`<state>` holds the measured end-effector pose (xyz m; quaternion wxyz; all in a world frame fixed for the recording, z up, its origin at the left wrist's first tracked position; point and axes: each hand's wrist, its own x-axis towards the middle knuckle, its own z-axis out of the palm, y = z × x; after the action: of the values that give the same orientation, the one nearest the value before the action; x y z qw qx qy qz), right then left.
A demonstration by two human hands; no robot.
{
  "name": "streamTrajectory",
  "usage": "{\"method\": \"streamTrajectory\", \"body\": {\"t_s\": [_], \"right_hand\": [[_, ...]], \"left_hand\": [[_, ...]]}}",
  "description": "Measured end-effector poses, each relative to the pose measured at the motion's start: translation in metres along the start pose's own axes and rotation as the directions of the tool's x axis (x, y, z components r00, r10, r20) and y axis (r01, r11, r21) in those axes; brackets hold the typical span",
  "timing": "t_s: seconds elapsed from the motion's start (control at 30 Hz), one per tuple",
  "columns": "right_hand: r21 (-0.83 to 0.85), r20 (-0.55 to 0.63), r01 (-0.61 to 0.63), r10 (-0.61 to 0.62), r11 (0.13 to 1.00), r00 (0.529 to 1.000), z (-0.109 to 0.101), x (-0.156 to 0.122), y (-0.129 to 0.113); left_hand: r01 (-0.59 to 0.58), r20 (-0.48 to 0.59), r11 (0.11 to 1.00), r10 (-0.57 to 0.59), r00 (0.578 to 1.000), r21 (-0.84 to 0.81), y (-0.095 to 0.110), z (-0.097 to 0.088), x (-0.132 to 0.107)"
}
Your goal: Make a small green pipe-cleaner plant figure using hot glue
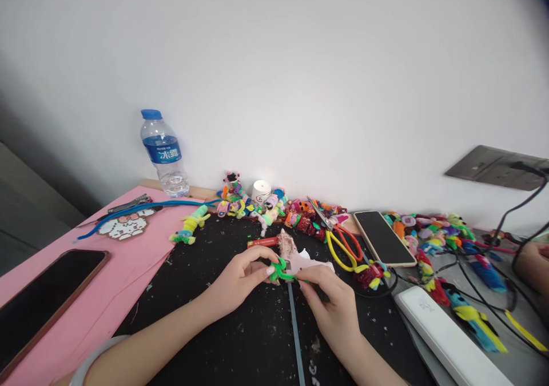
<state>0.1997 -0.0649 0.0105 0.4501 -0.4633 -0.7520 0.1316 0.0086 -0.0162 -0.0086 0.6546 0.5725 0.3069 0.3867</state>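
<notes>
My left hand (246, 274) and my right hand (328, 300) meet over the black mat (223, 329) near the table's middle. Both pinch a small green pipe-cleaner piece (281, 270), bent into loops between their fingertips. A glue gun (294, 254) lies just behind the fingers, and a thin grey stick (295, 329) runs toward me from under the hands. Scissors with yellow and orange handles (343, 246) lie to the right of my right hand.
A water bottle (165, 154) stands at the back left on pink paper (107, 294), beside a phone (40, 300). Pipe-cleaner figures (266, 206) and a lit candle (261, 190) line the wall. Another phone (384, 237), a white power strip (446, 334), cables and another person's hand (534, 263) are at right.
</notes>
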Motion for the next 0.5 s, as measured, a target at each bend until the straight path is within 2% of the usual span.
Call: {"method": "streamTrajectory", "body": {"t_s": [0.23,0.5], "right_hand": [[-0.045,0.011,-0.16,0.16,0.986,0.987,0.0001,-0.0004,0.0075],[-0.077,0.024,-0.215,0.218,0.974,0.976,0.0005,0.0003,0.0093]], "left_hand": [[0.118,0.011,0.976,-0.118,0.993,-0.182,0.0067,0.002,-0.0011],[0.182,0.054,0.942,-0.173,0.983,-0.282,0.0099,0.0046,-0.0029]]}}
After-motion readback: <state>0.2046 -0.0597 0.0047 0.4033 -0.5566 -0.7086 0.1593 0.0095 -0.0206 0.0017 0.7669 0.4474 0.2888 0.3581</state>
